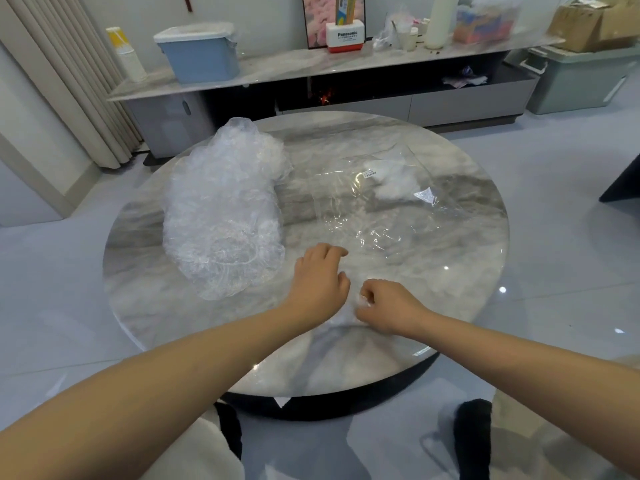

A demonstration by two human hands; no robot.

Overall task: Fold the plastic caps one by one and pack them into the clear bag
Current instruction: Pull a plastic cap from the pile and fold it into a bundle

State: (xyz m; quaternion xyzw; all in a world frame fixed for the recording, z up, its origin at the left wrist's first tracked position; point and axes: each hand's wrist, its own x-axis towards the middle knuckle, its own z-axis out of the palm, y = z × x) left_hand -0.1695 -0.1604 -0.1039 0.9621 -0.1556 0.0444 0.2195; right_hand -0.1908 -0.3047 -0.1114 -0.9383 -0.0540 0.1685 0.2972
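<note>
Hands (353, 292) on crinkled clear cap (346, 317)

Beyond the hands: round grey marble table (145, 278), pale blue lidded plastic bin (199, 53) and white-red Panasonic box (345, 37) on long marble sideboard (294, 64).

Crinkled clear plastic caps (221, 216) on a glossy marble table (138, 292).

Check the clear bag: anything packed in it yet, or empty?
Partly filled: the clear bag lies flat on the table, with a white bundle at its far end. Count: cannot tell.
</note>
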